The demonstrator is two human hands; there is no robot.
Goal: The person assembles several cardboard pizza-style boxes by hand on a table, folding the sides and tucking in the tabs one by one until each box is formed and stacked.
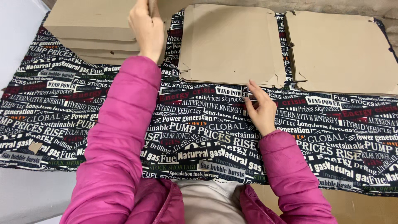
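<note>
My left hand [146, 28] reaches far forward and grips the right edge of a folded brown cardboard box on top of a stack of folded boxes [89, 25] at the far left. My right hand [260, 108] rests on the printed cloth [199, 128], fingers apart, fingertips touching the near edge of a pile of flat cardboard blanks [230, 43] in the middle. Both arms wear pink padded sleeves.
A second pile of flat cardboard blanks [340, 52] lies at the far right. The dark cloth with white and red lettering covers the table. A pale wall or surface [14, 33] borders the left side. Brown board [365, 207] shows below the cloth's near edge.
</note>
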